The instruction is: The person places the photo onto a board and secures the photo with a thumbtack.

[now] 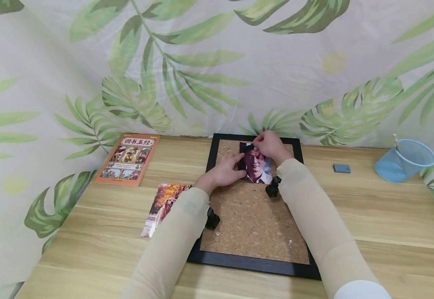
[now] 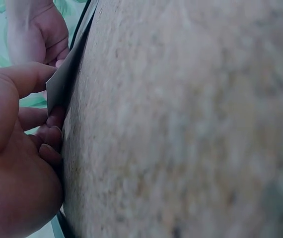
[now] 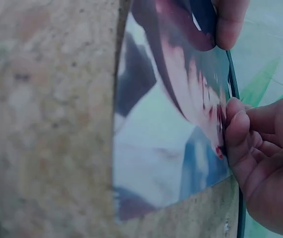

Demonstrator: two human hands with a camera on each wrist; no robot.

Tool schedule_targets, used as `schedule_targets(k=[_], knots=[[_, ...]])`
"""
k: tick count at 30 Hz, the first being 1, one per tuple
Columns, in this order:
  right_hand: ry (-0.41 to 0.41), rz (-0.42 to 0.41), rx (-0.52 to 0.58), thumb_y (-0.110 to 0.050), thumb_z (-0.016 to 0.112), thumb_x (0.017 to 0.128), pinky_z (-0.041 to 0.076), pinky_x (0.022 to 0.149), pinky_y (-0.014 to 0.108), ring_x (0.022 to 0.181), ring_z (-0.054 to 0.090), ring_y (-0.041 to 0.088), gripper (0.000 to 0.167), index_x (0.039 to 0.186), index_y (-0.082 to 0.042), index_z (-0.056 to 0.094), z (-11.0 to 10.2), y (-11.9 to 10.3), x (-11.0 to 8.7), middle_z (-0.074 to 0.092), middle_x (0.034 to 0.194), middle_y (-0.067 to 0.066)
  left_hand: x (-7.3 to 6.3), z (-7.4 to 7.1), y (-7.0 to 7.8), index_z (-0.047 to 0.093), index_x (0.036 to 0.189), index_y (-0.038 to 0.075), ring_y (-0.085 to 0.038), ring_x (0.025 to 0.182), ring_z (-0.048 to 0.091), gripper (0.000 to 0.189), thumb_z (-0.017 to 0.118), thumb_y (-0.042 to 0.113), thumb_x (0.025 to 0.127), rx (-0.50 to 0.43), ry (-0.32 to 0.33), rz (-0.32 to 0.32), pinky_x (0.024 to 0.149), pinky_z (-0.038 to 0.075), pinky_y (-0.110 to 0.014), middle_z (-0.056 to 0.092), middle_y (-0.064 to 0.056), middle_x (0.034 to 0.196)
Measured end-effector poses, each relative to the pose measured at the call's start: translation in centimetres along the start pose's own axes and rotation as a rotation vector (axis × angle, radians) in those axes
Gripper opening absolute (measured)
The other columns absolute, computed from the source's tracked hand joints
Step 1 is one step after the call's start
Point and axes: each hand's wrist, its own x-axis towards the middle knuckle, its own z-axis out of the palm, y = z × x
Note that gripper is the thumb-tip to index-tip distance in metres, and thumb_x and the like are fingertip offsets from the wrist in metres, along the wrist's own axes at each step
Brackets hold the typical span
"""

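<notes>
A portrait photo (image 1: 255,166) lies on the upper part of a black-framed cork board (image 1: 254,224). My left hand (image 1: 226,169) holds the photo's left side, its thumb by the lower corner. In the left wrist view, that hand's thumb is on the photo's raised edge (image 2: 64,82), with other fingertips tucked below. My right hand (image 1: 270,145) is at the photo's top edge, thumb and forefinger pinched together. Between them, in the right wrist view, is a tiny red pin (image 3: 220,152), mostly hidden by the fingertips. The glossy photo (image 3: 151,144) reflects the fingers there.
A golden dog photo (image 1: 164,207) lies left of the board, partly under the left sleeve. An orange book (image 1: 128,160) is at the back left. To the right are a small blue box (image 1: 342,168) and a blue cup (image 1: 403,162) holding a stick. A leaf-patterned curtain (image 1: 209,74) hangs behind.
</notes>
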Motion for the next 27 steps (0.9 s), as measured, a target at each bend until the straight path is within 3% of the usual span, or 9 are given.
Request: schedule_targets(k=[5, 14, 16, 22, 25, 27], knots=[[-0.01, 0.029, -0.058, -0.007, 0.052, 0.11, 0.054, 0.057, 0.021, 0.058, 0.063, 0.007, 0.028, 0.12, 0.011, 0.071, -0.1, -0.3, 0.4, 0.07, 0.079, 0.004, 0.6, 0.4, -0.5, 0.032, 0.171, 0.009, -0.037, 0.169, 0.008, 0.078, 0.064, 0.03, 0.102, 0.026, -0.007, -0.001, 0.136, 0.015, -0.055, 0.025, -0.021, 0.177], [0.019, 0.082, -0.153, -0.012, 0.056, 0.109, 0.054, 0.065, 0.025, 0.058, 0.062, 0.008, 0.027, 0.116, 0.005, 0.075, -0.2, -1.3, 0.8, 0.067, 0.073, -0.001, -0.1, -0.2, 0.1, 0.03, 0.171, 0.008, -0.04, 0.169, 0.007, 0.079, 0.065, 0.03, 0.103, 0.021, -0.011, 0.005, 0.136, 0.014, -0.057, 0.02, -0.024, 0.178], [0.039, 0.074, -0.189, -0.012, 0.055, 0.108, 0.052, 0.066, 0.025, 0.058, 0.06, 0.008, 0.025, 0.111, 0.003, 0.075, -0.1, -1.3, 0.7, 0.065, 0.07, -0.003, 0.3, 0.1, -0.2, 0.03, 0.171, 0.008, -0.04, 0.167, 0.012, 0.082, 0.067, 0.03, 0.101, 0.016, -0.005, 0.006, 0.135, 0.017, -0.056, 0.023, -0.023, 0.177], [0.14, 0.049, -0.289, -0.012, 0.059, 0.105, 0.047, 0.067, 0.029, 0.052, 0.053, 0.009, 0.03, 0.075, -0.009, 0.064, 0.4, -1.3, 0.4, 0.055, 0.056, -0.008, 1.0, 0.8, -1.0, 0.031, 0.17, 0.007, -0.042, 0.158, 0.026, 0.091, 0.076, 0.028, 0.095, -0.003, 0.054, 0.007, 0.13, 0.029, -0.056, 0.025, -0.022, 0.169], [0.178, 0.07, -0.269, -0.015, 0.068, 0.103, 0.049, 0.069, 0.029, 0.049, 0.053, 0.008, 0.028, 0.077, -0.007, 0.069, 0.5, -1.2, 0.3, 0.054, 0.052, -0.01, 1.1, 0.9, -1.1, 0.034, 0.169, 0.005, -0.045, 0.157, 0.026, 0.091, 0.078, 0.027, 0.093, -0.004, 0.071, 0.014, 0.13, 0.03, -0.056, 0.024, -0.023, 0.168], [0.181, 0.103, -0.212, -0.017, 0.072, 0.102, 0.051, 0.065, 0.027, 0.046, 0.056, 0.007, 0.024, 0.086, -0.001, 0.076, 0.5, -1.1, 0.3, 0.056, 0.05, -0.009, 1.0, 0.8, -1.0, 0.035, 0.168, 0.005, -0.045, 0.157, 0.026, 0.09, 0.078, 0.028, 0.092, -0.001, 0.073, 0.01, 0.13, 0.03, -0.056, 0.024, -0.023, 0.168]])
